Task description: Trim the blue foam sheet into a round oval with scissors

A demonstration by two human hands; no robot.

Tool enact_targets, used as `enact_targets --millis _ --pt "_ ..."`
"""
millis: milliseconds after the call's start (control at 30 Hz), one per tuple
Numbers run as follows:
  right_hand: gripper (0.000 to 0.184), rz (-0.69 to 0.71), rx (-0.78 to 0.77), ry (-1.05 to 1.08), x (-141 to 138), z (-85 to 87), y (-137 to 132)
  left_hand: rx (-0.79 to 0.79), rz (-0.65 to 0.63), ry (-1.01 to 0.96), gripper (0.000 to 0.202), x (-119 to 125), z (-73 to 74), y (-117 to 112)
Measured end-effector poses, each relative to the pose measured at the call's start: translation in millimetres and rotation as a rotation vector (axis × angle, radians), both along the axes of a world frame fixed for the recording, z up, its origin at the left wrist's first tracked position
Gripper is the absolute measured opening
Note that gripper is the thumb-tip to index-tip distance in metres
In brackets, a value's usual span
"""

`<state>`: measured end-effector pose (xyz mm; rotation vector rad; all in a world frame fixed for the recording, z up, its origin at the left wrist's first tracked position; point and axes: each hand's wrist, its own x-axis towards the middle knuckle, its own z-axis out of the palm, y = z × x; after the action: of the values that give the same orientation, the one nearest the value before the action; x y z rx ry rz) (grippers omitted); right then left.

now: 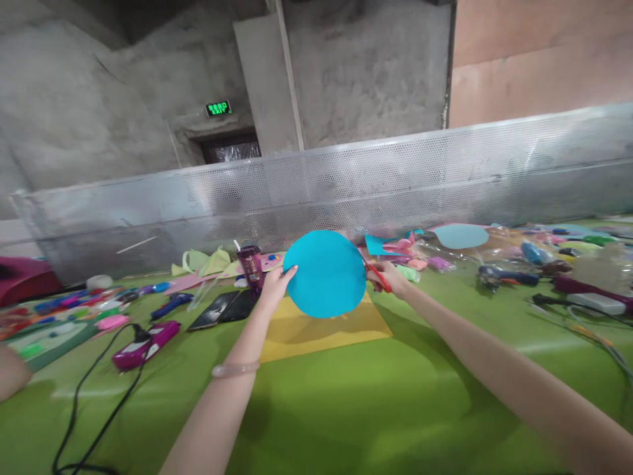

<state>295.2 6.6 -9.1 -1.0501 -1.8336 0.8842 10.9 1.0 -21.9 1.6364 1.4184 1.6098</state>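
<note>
A round blue sheet of paper [325, 274] is held up in front of me, its edge slightly uneven. My left hand [279, 282] pinches its left edge, the thumb lying on the front face. At the right edge, my right hand [387, 278] grips a pair of red-handled scissors [380, 277]. The blades are at the edge of the blue paper; how wide they stand apart I cannot tell. Below the disc lies a yellow sheet [326, 335] on the green-covered table [346, 409].
A dark cup with a straw [251, 267] stands beside two phones [217, 310]. A magenta power strip [146, 344] with a black cable lies left. Blue scraps [378, 245], a pale blue cutout [459, 235] and colourful clay packs spread along a perforated metal barrier [346, 178]. Another person's arm [10, 373] shows far left.
</note>
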Motion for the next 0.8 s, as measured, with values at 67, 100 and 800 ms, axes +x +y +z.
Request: enact_targets --millis 67,100,800 --pt "0.015 0.000 -0.001 0.001 0.1 -0.1 0.2 0.006 0.004 0.003 0.050 -0.2 -0.4 0.2" --pt "0.015 -0.002 -0.001 0.001 0.1 -0.2 0.4 0.009 0.004 0.006 0.049 -0.4 -0.6 0.4" --pt "0.017 -0.002 0.017 -0.033 2.0 -3.4 3.7 0.020 -0.009 -0.006 0.049 -3.5 -3.5 4.0"
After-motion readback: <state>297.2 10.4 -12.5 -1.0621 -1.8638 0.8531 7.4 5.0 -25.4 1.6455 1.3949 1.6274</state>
